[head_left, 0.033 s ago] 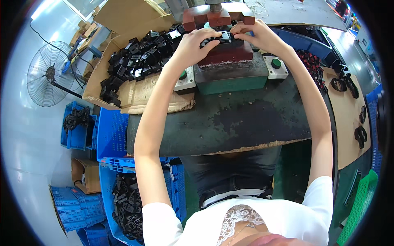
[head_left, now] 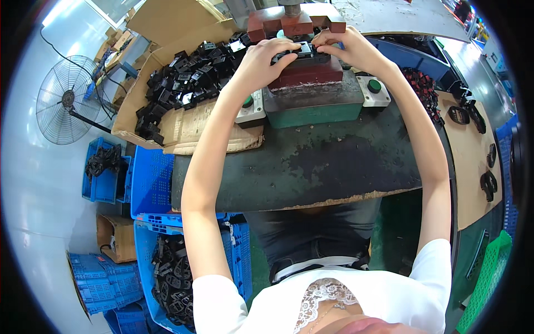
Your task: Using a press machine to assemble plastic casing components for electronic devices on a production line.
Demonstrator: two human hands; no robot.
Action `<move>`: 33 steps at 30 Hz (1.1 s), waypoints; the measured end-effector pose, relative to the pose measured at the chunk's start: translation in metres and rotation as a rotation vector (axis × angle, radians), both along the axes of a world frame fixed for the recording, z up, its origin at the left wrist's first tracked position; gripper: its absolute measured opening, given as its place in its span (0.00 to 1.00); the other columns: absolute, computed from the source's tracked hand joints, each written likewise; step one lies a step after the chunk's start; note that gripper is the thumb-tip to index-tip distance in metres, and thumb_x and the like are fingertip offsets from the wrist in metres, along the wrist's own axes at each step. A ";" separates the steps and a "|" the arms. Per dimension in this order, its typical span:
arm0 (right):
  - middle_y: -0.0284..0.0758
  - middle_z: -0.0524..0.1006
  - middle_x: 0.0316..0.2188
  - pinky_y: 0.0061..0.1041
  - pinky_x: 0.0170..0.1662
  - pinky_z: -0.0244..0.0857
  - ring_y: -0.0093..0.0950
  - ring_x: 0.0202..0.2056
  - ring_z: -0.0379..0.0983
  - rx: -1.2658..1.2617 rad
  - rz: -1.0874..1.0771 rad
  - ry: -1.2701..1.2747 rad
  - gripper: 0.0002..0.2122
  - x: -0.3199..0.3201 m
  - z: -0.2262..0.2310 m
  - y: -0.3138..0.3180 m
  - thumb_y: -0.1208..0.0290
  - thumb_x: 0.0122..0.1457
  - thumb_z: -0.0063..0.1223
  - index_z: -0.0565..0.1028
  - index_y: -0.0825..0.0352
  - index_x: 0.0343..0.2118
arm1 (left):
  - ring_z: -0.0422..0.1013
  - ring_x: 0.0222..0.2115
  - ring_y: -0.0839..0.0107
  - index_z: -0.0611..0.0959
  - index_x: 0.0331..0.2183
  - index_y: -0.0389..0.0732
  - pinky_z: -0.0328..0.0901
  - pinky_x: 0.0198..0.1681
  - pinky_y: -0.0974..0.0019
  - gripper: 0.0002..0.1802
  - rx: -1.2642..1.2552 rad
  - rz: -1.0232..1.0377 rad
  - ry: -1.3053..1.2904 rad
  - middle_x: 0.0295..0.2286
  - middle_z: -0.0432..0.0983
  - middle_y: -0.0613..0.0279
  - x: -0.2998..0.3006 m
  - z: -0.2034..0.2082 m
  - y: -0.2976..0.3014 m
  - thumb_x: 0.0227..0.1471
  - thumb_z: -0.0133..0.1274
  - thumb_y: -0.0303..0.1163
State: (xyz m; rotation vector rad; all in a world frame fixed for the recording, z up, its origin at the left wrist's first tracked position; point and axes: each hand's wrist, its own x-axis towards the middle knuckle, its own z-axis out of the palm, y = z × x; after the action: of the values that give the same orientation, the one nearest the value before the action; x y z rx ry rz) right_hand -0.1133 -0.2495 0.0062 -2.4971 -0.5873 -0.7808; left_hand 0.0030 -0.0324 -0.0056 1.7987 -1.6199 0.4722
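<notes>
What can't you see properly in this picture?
- Head view: the black part on the red block is mostly covered by the left hand and right hand.
- The press above is cut off by the top edge.
- The black parts in the cardboard box are too small to make out.

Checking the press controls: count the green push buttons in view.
2: one green button beside the left hand's wrist, left of the press base; one green button right of it. Arms may hide others.
</notes>
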 end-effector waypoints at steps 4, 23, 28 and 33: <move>0.41 0.79 0.32 0.32 0.41 0.69 0.37 0.35 0.76 -0.074 -0.038 -0.007 0.08 -0.003 0.001 0.003 0.73 0.57 0.53 0.77 0.68 0.39 | 0.73 0.39 0.55 0.82 0.40 0.40 0.67 0.44 0.60 0.14 -0.115 0.027 -0.024 0.40 0.77 0.53 -0.010 -0.003 0.017 0.51 0.57 0.34; 0.37 0.77 0.31 0.31 0.46 0.65 0.34 0.40 0.72 -0.147 -0.276 0.118 0.08 -0.122 -0.022 -0.032 0.81 0.46 0.59 0.75 0.70 0.32 | 0.70 0.31 0.55 0.74 0.25 0.36 0.64 0.37 0.58 0.07 0.141 0.271 0.016 0.27 0.74 0.54 -0.040 -0.029 0.105 0.46 0.56 0.28; 0.38 0.76 0.33 0.32 0.47 0.64 0.37 0.41 0.71 -0.284 -0.293 0.061 0.10 -0.119 -0.026 -0.024 0.83 0.45 0.57 0.74 0.69 0.33 | 0.71 0.28 0.56 0.74 0.24 0.37 0.64 0.35 0.58 0.08 0.179 0.304 -0.006 0.23 0.73 0.57 -0.042 -0.025 0.105 0.46 0.56 0.29; 0.39 0.74 0.33 0.33 0.47 0.64 0.38 0.42 0.70 -0.250 -0.278 0.108 0.10 -0.121 -0.026 -0.021 0.85 0.45 0.56 0.71 0.70 0.32 | 0.70 0.26 0.57 0.75 0.21 0.37 0.63 0.33 0.59 0.09 0.219 0.293 -0.055 0.21 0.72 0.57 -0.038 -0.022 0.100 0.45 0.58 0.30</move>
State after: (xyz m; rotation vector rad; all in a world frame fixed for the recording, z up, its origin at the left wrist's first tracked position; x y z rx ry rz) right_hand -0.2344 -0.2705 -0.0199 -2.8732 -0.3188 -0.7008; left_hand -0.0345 0.0681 -0.0279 2.2206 -1.4974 0.4937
